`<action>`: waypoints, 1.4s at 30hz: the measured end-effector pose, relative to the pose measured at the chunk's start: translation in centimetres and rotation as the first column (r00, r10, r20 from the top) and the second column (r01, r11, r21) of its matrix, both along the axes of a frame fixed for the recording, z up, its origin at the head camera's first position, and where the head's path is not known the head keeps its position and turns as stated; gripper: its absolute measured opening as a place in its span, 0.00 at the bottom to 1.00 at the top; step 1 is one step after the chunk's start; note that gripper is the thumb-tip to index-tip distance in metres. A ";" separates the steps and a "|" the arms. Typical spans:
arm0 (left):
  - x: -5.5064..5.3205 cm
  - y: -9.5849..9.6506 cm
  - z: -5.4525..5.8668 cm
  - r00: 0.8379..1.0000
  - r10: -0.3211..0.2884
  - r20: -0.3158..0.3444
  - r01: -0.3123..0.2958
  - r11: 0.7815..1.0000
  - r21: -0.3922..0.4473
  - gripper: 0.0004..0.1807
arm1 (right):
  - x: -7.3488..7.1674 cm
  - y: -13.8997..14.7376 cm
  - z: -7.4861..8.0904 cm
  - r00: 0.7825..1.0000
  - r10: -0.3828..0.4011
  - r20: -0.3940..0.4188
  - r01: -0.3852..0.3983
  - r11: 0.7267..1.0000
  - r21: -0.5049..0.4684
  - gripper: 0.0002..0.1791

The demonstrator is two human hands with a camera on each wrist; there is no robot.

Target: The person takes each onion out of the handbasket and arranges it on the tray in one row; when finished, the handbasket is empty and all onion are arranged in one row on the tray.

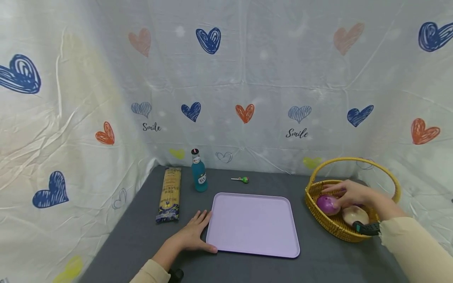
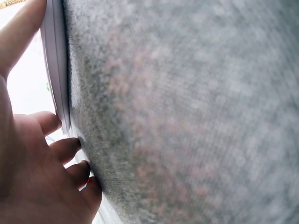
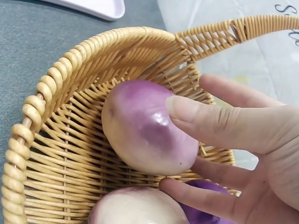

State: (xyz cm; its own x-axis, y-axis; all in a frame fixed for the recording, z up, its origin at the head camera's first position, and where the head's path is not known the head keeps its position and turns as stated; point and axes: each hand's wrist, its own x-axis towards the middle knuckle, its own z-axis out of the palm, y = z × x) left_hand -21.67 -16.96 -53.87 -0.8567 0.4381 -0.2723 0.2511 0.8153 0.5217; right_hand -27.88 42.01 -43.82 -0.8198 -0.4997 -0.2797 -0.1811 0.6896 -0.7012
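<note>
At the near left of the lilac tray [image 1: 253, 225], my left hand [image 1: 192, 234] spreads its fingers along the side rim, thumb at the near corner. The left wrist view shows the thumb and a fingertip against the tray edge [image 2: 57, 60]. My right hand [image 1: 355, 193] reaches into the yellow wicker basket [image 1: 327, 222]. In the right wrist view its thumb [image 3: 184, 109] lies over a glossy purple-and-white turnip [image 3: 145, 128]; the other fingers are spread, one partly hidden behind the turnip. A paler turnip [image 3: 138, 207] and a dark purple vegetable [image 3: 201, 212] lie beside it.
Left of the tray lie a long pack of noodles [image 1: 169, 194] and an upright blue bottle [image 1: 199, 173]. A green lollipop [image 1: 244, 179] lies behind the tray. The basket's tall handle [image 1: 348, 159] arches over the right hand. A heart-printed curtain [image 1: 244, 78] hangs behind the table.
</note>
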 end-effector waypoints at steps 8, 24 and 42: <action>0.1 0.0 0.1 1.000 0.003 0.016 -0.003 1.000 0.002 0.71 | -0.4 -0.9 -0.7 0.998 0.058 -0.035 -0.057 0.998 0.031 0.30; -0.1 -0.1 0.1 1.000 -0.005 0.016 0.004 1.000 0.012 0.71 | -0.4 -0.4 -0.4 0.998 0.025 -0.052 -0.022 0.998 0.054 0.33; 0.1 0.1 0.5 1.000 0.010 0.009 -0.010 1.000 -0.006 0.71 | 0.7 -0.9 3.5 0.989 0.037 -0.141 -0.028 0.997 0.065 0.32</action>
